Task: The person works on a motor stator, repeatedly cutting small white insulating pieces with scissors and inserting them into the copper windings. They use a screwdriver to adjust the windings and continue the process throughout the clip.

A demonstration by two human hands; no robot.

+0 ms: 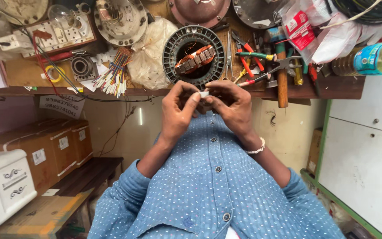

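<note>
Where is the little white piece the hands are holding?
In the head view, the small white piece sits centre, pinched between left hand and right hand, below the round stator.

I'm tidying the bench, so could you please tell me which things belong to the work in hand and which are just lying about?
In hand:
- small white piece, pinched between left hand and right hand
- motor stator, just beyond the hands

Lying about:
- hammer
- pliers
- wire bundle
- bottle
- cardboard boxes

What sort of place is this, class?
Probably a small electrical repair workshop: a ring-shaped motor stator with copper windings, pliers and screwdrivers, and a bundle of coloured wires lie on the wooden bench.
</note>
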